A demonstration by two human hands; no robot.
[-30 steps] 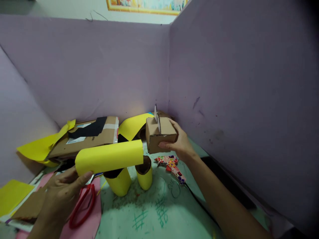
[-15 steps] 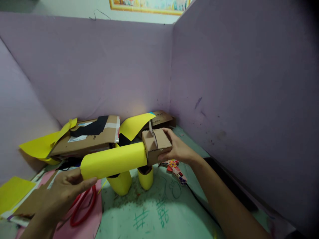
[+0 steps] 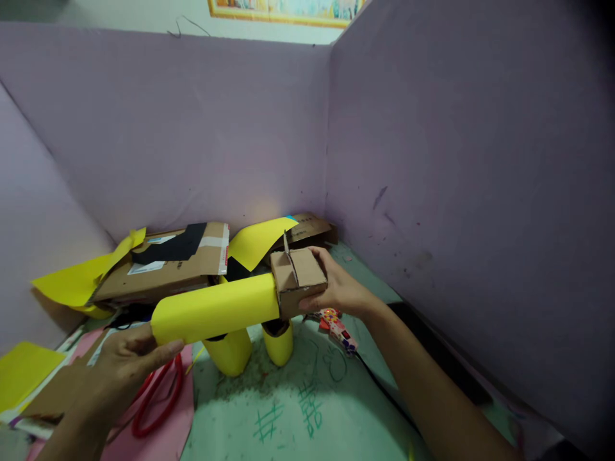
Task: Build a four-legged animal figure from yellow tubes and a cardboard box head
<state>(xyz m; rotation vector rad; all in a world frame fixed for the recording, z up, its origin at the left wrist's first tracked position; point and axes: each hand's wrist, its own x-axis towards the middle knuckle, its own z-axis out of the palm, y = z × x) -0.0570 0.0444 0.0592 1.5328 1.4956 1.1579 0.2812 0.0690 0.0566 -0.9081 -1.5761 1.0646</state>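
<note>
Cardboard box (image 3: 298, 276) in right hand (image 3: 337, 291), against yellow tube (image 3: 216, 308) in left hand (image 3: 123, 363).

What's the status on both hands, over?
Left hand grips yellow tube end. Right hand holds cardboard box against other end. Glue gun lies below.

The left grip (image 3: 122, 368) covers the 8 o'clock end of the yellow tube (image 3: 216, 307), its forearm runs off the bottom edge, and the tube hides most of the rims of the two upright yellow rolls (image 3: 230, 352) beneath it. The right grip (image 3: 336, 291) hides the far side of the cardboard box (image 3: 298, 278) and part of the glue gun (image 3: 337, 328) at the box's 5 o'clock, while the red scissors (image 3: 158, 400) show only handles, the blades lost under the left wrist. At 12 o'clock the framed picture (image 3: 283, 9) is cut by the top edge, and the green scribbles (image 3: 311, 410) on the counter (image 3: 225, 442) are illegible.
</note>
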